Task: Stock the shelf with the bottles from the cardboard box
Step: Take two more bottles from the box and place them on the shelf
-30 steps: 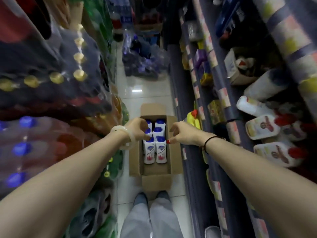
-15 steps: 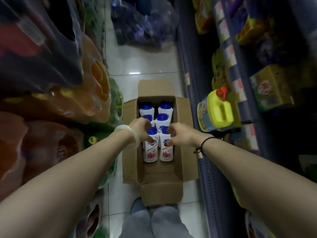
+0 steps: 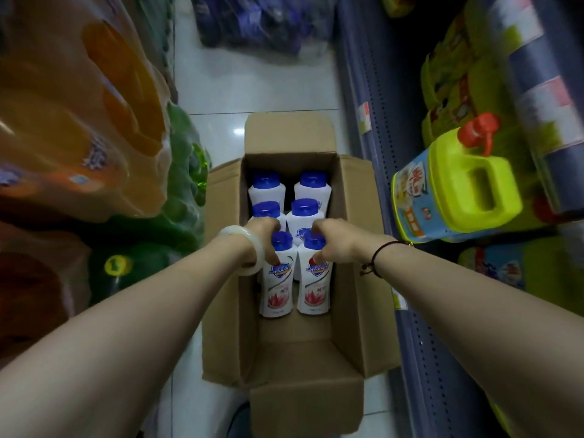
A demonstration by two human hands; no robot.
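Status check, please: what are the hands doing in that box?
Left hand grips near-left bottle. Right hand grips near-right bottle. Both in cardboard box. Nothing blocking.

Matt cardboard box (image 3: 347,279), glossy plastic bottles (image 3: 278,279).

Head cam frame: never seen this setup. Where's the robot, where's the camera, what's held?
There is no robot: a person works bare-handed, and the one camera sits on their head, looking down along both arms. An open cardboard box stands on the tiled floor in a shop aisle, holding six white bottles with blue caps. The left hand grips the front-left bottle near its cap; the right hand grips the front-right bottle likewise. Neither has left the box yet. The shelf runs along the right, with a yellow-green jug on it.
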